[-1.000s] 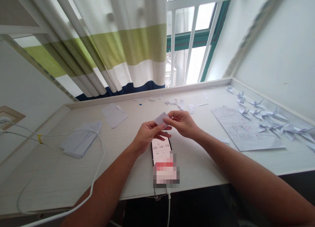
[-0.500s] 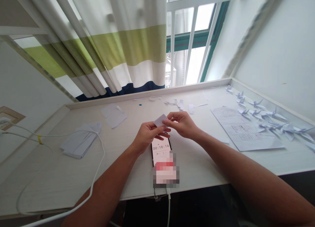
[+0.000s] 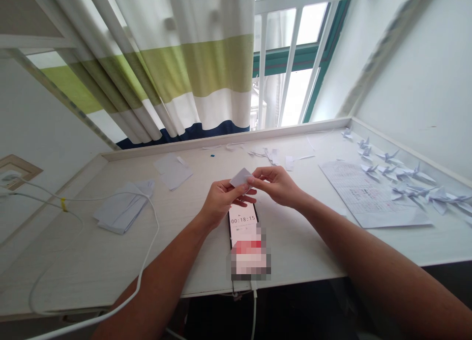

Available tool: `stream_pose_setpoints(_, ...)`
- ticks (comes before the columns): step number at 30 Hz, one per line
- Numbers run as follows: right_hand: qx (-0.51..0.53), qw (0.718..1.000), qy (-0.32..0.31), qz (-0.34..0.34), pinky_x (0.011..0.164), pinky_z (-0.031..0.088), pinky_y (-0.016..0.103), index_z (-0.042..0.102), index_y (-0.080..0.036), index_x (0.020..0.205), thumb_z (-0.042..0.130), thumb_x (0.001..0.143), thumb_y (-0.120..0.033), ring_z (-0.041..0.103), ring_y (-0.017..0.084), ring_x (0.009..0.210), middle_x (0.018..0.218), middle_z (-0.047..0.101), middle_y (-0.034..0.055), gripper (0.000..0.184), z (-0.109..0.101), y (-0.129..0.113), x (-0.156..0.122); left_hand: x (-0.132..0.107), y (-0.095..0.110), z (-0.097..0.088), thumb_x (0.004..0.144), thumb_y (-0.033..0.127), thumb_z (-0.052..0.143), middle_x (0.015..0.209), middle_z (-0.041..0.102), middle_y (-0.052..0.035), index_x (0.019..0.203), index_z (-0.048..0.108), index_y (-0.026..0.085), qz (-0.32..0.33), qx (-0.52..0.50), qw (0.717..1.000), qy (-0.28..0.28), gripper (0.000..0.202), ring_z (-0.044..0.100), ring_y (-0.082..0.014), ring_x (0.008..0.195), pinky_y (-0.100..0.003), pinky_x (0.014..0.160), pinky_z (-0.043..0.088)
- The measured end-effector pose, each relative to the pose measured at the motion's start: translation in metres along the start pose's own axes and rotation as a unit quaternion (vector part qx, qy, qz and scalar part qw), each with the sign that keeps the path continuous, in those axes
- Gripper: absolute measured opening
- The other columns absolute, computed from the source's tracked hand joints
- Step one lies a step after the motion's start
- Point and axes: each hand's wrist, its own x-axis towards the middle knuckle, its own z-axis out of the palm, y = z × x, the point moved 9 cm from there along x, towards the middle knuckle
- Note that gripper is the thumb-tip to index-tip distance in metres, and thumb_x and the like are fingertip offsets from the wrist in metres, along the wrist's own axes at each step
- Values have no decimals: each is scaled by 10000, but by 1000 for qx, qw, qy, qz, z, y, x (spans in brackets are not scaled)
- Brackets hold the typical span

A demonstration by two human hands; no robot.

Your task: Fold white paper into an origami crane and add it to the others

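Between both hands is a small white folded paper (image 3: 241,178), held up above the desk with one corner pointing away from me. My left hand (image 3: 217,202) grips its lower left side, the thumb on top and the other fingers underneath. On the right edge, my right hand (image 3: 276,185) pinches the paper between thumb and fingers. Just below the hands lies a phone (image 3: 243,227), its screen lit with a timer reading 00:18:15. The fingers hide the phone's top end and part of the paper.
Several folded paper cranes (image 3: 416,173) line the desk's right side, beside a written sheet (image 3: 368,195). A stack of paper (image 3: 125,207) and a loose sheet (image 3: 173,172) lie left. Paper scraps (image 3: 273,156) sit at the back. A white cable (image 3: 157,227) loops across the left.
The view has shifted slightly. Both hands keep hold of the folded paper, and slightly more of its face shows. The phone's timer moved from 00:18:14 to 00:18:15.
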Motion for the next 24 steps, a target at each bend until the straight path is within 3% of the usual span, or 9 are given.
stream_pose_setpoints(8, 7, 1000, 2, -5, 724, 507, 326, 781, -210, 774, 761, 914, -491, 633, 160, 737, 772, 738, 28, 315, 0, 0, -1, 1, -5, -1, 825, 500, 857, 1010, 836, -159, 1064, 808, 123, -12, 1, 1000, -7, 449, 820, -276, 815, -307, 651, 597)
stream_pose_setpoints(15, 105, 994, -13, 24, 725, 494, 312, 783, -193, 770, 785, 884, -478, 629, 151, 728, 760, 723, 21, 307, 3, 11, 1, 0, 1, 2, 820, 514, 858, 978, 838, -158, 1046, 805, 109, -3, 6, 1000, 2, 466, 816, -259, 779, -305, 658, 595)
stream_pose_setpoints(20, 82, 995, -13, 47, 696, 493, 311, 774, -190, 792, 825, 843, -503, 626, 152, 713, 782, 732, 31, 321, 5, 16, 1, 1, -2, 2, 798, 516, 876, 978, 838, -159, 1023, 806, 111, -5, 12, 1000, 5, 469, 815, -254, 757, -294, 637, 579)
stream_pose_setpoints(24, 72, 997, -5, 23, 675, 505, 308, 761, -199, 769, 800, 867, -499, 629, 156, 710, 749, 719, 24, 318, 4, 10, 1, 1, -3, 6, 813, 486, 873, 1014, 837, -161, 1038, 802, 117, -8, 18, 1000, -21, 438, 819, -262, 827, -302, 670, 589)
